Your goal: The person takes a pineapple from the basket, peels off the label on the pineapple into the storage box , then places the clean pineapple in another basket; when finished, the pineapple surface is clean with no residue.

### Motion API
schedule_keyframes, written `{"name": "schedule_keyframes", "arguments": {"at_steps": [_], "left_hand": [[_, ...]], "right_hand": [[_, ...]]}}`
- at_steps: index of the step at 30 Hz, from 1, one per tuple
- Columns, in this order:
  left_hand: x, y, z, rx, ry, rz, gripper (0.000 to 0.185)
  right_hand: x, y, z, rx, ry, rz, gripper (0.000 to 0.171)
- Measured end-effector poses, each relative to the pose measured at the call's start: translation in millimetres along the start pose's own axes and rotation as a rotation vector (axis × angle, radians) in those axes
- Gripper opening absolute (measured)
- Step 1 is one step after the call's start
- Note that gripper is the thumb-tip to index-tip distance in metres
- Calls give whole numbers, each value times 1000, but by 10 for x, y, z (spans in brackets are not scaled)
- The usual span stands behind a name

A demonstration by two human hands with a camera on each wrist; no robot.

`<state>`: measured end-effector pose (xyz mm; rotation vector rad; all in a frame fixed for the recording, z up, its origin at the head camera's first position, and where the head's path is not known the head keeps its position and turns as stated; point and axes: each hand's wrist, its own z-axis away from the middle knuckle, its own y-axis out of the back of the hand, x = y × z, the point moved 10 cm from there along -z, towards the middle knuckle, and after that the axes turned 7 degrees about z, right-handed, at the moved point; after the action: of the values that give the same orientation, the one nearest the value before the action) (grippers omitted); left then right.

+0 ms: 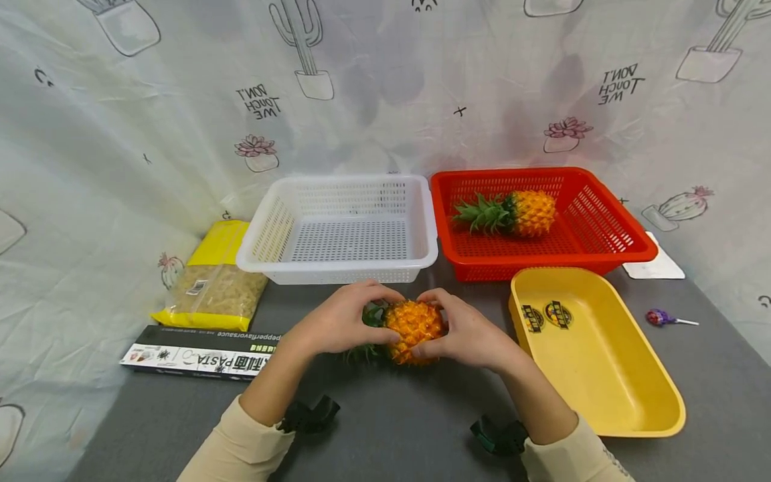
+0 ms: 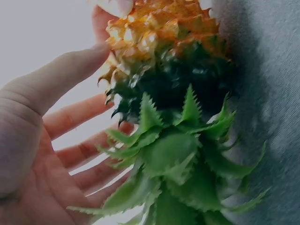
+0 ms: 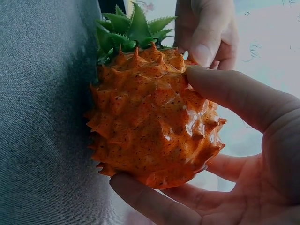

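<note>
Head view shows both hands near the front edge of the grey table [image 1: 391,428], closed around a pineapple [image 1: 412,329] that lies on its side at the table's middle. The left hand [image 1: 340,321] grasps the leafy crown end, thumb on the fruit's upper side and fingers curled behind; the right hand [image 1: 466,333] grips the orange body, thumb over the top, fingers underneath. Just beyond the right hand, toward the right edge, sits a yellow tray [image 1: 608,375], and a lollipop [image 1: 662,317] lies further right. Near the left edge lie a long pasta box [image 1: 199,353] and behind it a yellow-topped bag of pasta [image 1: 213,284]. Farther back stand a white basket [image 1: 343,264] and a red basket [image 1: 602,248] side by side, touching; the red one holds a second pineapple [image 1: 512,213] lying on its side.
</note>
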<state>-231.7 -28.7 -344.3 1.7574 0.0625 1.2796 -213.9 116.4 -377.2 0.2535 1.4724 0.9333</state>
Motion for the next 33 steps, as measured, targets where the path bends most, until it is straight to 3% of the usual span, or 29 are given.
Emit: {"name": "schedule_keyframes", "arguments": {"at_steps": [4, 9, 12, 20, 33], "left_hand": [[15, 221, 11, 116, -9, -66, 40], [11, 534, 14, 281, -10, -215, 29], [-19, 642, 10, 336, -7, -294, 26], [-112, 723, -29, 355, 27, -409, 20], [-203, 745, -102, 335, 53, -374, 19]], "right_hand": [[22, 17, 29, 7, -32, 9, 74], [14, 44, 84, 9, -27, 23, 74], [22, 52, 119, 13, -26, 34, 75], [8, 86, 217, 16, -40, 53, 75], [-154, 330, 502, -25, -26, 103, 72]]}}
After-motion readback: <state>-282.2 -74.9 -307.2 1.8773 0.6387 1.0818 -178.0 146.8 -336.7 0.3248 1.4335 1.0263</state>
